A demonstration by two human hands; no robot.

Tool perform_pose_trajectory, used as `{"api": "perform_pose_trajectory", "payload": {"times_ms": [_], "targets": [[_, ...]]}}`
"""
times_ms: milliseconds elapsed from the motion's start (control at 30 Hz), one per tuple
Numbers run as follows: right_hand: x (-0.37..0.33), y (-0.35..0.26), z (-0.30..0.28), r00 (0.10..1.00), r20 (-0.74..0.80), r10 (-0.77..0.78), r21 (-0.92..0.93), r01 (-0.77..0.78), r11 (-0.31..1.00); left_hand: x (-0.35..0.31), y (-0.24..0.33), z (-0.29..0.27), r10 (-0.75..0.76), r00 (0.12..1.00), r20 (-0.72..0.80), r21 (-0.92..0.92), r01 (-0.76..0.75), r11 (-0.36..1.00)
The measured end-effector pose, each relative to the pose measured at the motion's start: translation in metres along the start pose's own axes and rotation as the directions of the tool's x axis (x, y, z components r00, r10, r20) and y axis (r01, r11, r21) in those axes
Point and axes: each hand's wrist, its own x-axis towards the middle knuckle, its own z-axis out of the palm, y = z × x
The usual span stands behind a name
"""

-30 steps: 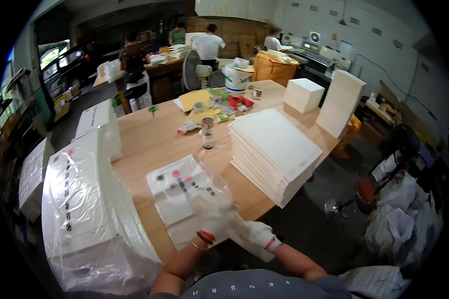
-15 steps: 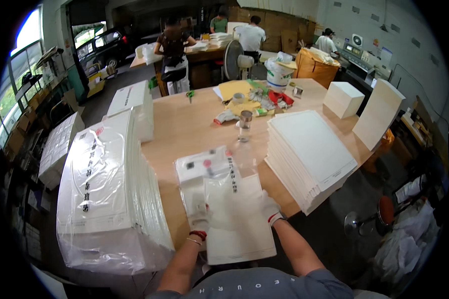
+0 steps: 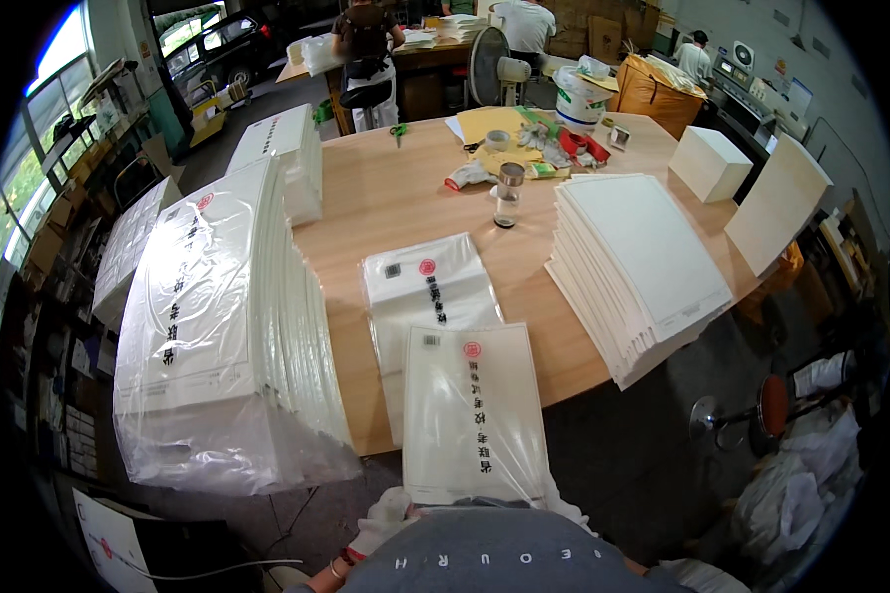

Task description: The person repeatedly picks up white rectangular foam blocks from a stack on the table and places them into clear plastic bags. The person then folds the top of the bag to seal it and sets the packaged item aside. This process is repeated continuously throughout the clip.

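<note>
"Let us take the glass jar [image 3: 507, 196] as our mark. What do you see, beginning from the left?"

"Well to the left of the jar, and nearer to the person, there is a tall white stack [image 3: 193, 306] under clear plastic."

"And the left hand [image 3: 384, 519]?"

"It wears a white glove and is on the near side of the jar, to the left, by the lower left corner of the front packet [image 3: 473, 420]. Its fingers are hidden, so I cannot tell whether they grip."

"Where are the packets?"

"The lying packet [image 3: 430, 282] rests on the wooden table [image 3: 366, 178], nearer than the jar and slightly left. The front packet overlaps it, also nearer than the jar, reaching down to the grey shirt [image 3: 485, 549]."

"The right hand [image 3: 569, 512]?"

"Nearer than the jar, slightly right, mostly hidden by the shirt. I cannot tell if it is wide or closed."

"And further?"

"Right of the jar stands a pile of pale sheets [image 3: 653, 247]; farther right, a white block [image 3: 710, 166]."
</note>
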Motion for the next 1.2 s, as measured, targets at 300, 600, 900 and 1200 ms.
{"api": "perform_pose_trajectory", "payload": {"times_ms": [300, 600, 900, 1200], "targets": [[-0.026, 0.022, 0.003, 0.982, -0.187, 0.0, -0.102, -0.02, 0.995, 0.022, -0.009, 0.031, -0.141, 0.901, -0.411, 0.169, 0.227, 0.959], [0.022, -0.025, 0.007, 0.994, -0.055, -0.089, 0.93, 0.083, 0.357, 0.051, 0.138, -0.054, 0.403, 0.851, -0.336, 0.089, -0.397, 0.913], [0.068, -0.248, -0.1, 0.591, -0.234, -0.772, 0.968, 0.213, -0.13, -0.039, 0.117, -0.225, 0.342, 0.281, -0.897, 0.013, -0.756, 0.655], [0.036, -0.303, -0.048, 0.464, -0.158, -0.872, 0.871, 0.482, 0.098, -0.081, -0.038, -0.253, -0.211, -0.001, -0.977, -0.199, -0.333, 0.922]]}}
